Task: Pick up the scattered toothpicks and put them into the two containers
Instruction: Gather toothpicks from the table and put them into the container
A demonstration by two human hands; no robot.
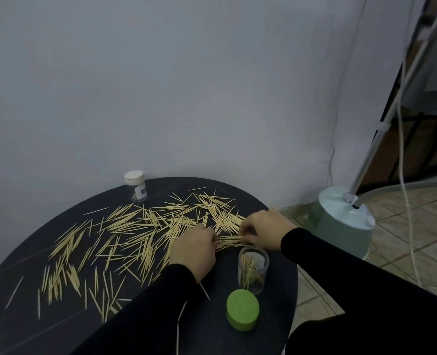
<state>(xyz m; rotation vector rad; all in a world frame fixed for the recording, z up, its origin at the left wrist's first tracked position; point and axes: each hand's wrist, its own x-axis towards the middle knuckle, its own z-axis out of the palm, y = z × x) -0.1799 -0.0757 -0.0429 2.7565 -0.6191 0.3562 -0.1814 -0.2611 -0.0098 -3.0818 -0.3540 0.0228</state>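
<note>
Wooden toothpicks point(140, 234) bunch between left hand point(194, 248) and right hand point(265, 230), both pinching them just behind the open jar point(252, 270); best align tips before lifting.

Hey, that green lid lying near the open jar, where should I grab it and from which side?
Grip the green lid across its round side wall, coming straight down from above. It lies flat on the table, apart from the open jar, and its sides look clear, so thumb and fingers should fit on opposite sides.
</note>
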